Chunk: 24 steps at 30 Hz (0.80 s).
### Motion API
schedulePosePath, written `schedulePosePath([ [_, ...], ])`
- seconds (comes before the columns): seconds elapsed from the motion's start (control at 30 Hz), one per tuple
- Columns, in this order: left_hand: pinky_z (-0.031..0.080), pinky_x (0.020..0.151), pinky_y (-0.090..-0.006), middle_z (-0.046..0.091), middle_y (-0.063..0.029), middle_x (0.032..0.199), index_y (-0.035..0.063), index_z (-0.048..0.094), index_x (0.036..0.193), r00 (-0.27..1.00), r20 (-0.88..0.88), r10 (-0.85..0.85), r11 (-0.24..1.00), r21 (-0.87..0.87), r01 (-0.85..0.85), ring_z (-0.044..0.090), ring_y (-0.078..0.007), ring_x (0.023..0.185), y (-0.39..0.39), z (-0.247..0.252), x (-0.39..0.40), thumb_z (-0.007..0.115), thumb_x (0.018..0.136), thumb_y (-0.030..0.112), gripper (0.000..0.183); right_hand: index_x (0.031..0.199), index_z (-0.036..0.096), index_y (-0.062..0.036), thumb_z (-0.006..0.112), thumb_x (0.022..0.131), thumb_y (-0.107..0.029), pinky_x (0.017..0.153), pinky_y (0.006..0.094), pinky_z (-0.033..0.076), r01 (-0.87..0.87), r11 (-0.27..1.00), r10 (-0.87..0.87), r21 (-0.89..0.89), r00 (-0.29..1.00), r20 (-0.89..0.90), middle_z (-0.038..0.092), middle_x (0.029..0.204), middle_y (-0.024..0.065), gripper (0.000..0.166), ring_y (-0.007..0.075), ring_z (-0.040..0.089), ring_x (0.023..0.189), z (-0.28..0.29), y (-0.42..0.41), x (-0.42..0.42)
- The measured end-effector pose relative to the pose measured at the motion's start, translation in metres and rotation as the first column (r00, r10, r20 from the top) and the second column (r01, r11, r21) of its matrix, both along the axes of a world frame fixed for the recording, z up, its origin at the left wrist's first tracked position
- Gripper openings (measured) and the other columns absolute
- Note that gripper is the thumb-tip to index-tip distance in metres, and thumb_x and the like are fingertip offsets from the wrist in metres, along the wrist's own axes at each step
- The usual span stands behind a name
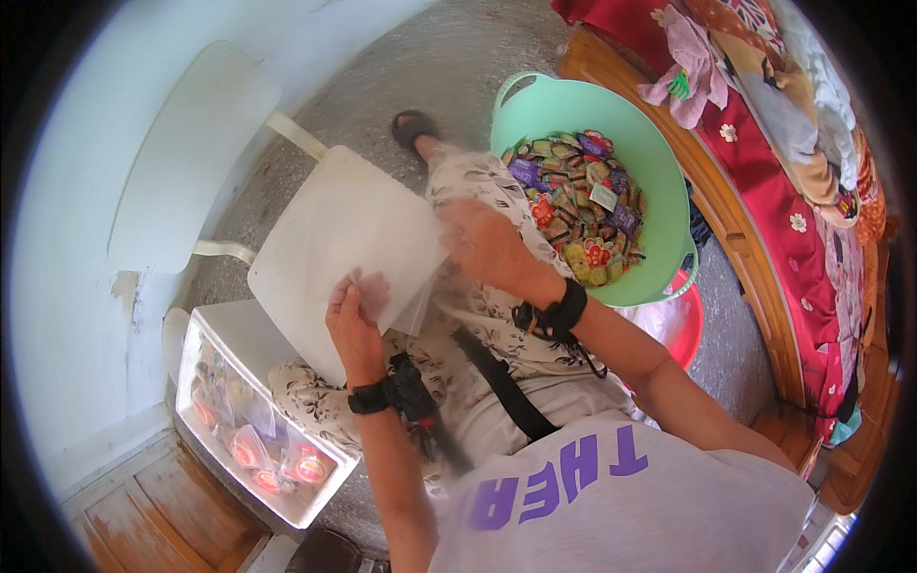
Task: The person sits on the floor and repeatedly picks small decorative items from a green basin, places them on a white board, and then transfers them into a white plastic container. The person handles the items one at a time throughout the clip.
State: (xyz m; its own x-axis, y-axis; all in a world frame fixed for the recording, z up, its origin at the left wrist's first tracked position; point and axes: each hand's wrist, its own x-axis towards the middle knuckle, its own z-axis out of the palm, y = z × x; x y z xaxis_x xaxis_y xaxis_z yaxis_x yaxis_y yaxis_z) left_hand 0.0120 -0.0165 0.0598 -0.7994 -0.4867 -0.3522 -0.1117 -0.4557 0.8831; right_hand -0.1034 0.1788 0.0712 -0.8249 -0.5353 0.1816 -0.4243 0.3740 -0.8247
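Note:
My left hand (356, 326) pinches the edge of a clear plastic bag (413, 311) between thumb and fingers, above the white seat of a chair (322, 243). Blurred by motion, my right hand (476, 240) is beside the seat's right edge, near the bag's other side; its fingertips and anything in them are unclear. A light green plastic tub (663, 165) stands right of my leg, holding many small wrapped packets (573, 208) in brown, purple, red and yellow. At the lower left, a white foam box (251, 336) holds several filled clear bags (247, 448) with red round prints.
A red basin (691, 322) with clear plastic (655, 319) in it sits partly under the tub. Along the right runs a wooden bed frame (723, 215) with red flowered bedding (759, 193) and a pink cloth (691, 68). The white wall is at the left.

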Motion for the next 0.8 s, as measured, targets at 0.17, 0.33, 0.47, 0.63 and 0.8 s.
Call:
schedulePosePath([
  [0.17, 0.052, 0.081, -0.0365, 0.063, -0.0152, 0.102, -0.0014, 0.053, 0.114, 0.997, -0.069, -0.041, 0.998, 0.036, 0.044, 0.063, -0.0264, 0.092, -0.013, 0.004, -0.013, 0.047, 0.093, 0.010, 0.025, 0.102, 0.058, 0.0006, 0.063, 0.076, -0.024, 0.077, 0.0385, 0.046, -0.017, 0.999, 0.014, -0.036, 0.995, -0.097, 0.059, 0.092, 0.0165, 0.036, 0.0327, 0.058, 0.088, -0.022, -0.022, -0.024],
  [0.33, 0.052, 0.076, -0.0327, 0.063, -0.0135, 0.099, -0.0011, 0.053, 0.114, 0.997, -0.076, -0.007, 0.998, 0.058, 0.011, 0.063, -0.0236, 0.086, -0.034, -0.002, -0.018, 0.050, 0.091, 0.008, 0.025, 0.098, 0.060, 0.0008, 0.065, 0.074, -0.026, 0.073, 0.0348, 0.047, -0.195, 0.980, 0.174, 0.043, 0.939, 0.296, 0.063, 0.087, 0.0133, 0.036, 0.0256, 0.061, 0.083, -0.030, -0.043, -0.036],
  [0.47, 0.048, 0.067, -0.0284, 0.063, -0.0101, 0.092, -0.0019, 0.056, 0.110, 0.981, 0.110, 0.163, 0.916, -0.387, -0.109, 0.058, -0.0173, 0.075, -0.062, -0.029, -0.009, 0.055, 0.087, 0.008, 0.025, 0.089, 0.064, -0.0010, 0.065, 0.074, -0.024, 0.070, 0.0342, 0.048, -0.128, 0.992, 0.119, -0.010, 0.888, 0.443, 0.065, 0.079, 0.0109, 0.028, 0.0227, 0.062, 0.077, -0.034, -0.048, -0.044],
  [0.63, 0.044, 0.062, -0.0250, 0.059, -0.0058, 0.084, -0.0040, 0.058, 0.105, 0.923, 0.039, 0.382, 0.527, -0.830, -0.183, 0.052, -0.0119, 0.069, -0.034, -0.010, -0.014, 0.061, 0.081, 0.006, 0.027, 0.081, 0.065, 0.0009, 0.065, 0.070, -0.020, 0.073, 0.0383, 0.049, 0.023, 0.996, -0.046, 0.086, 0.962, 0.268, 0.064, 0.079, 0.0183, 0.023, 0.0317, 0.063, 0.080, -0.036, -0.053, -0.043],
  [0.8, 0.045, 0.068, -0.0301, 0.056, -0.0065, 0.082, 0.0036, 0.061, 0.096, 0.974, 0.095, -0.206, 0.429, -0.886, 0.178, 0.053, -0.0187, 0.076, 0.007, -0.006, -0.021, 0.068, 0.074, 0.006, 0.023, 0.089, 0.063, 0.0012, 0.063, 0.075, -0.022, 0.069, 0.0353, 0.049, 0.083, 0.994, -0.096, 0.067, 0.968, 0.233, 0.065, 0.081, 0.0149, 0.027, 0.0275, 0.063, 0.076, -0.041, -0.056, -0.041],
])
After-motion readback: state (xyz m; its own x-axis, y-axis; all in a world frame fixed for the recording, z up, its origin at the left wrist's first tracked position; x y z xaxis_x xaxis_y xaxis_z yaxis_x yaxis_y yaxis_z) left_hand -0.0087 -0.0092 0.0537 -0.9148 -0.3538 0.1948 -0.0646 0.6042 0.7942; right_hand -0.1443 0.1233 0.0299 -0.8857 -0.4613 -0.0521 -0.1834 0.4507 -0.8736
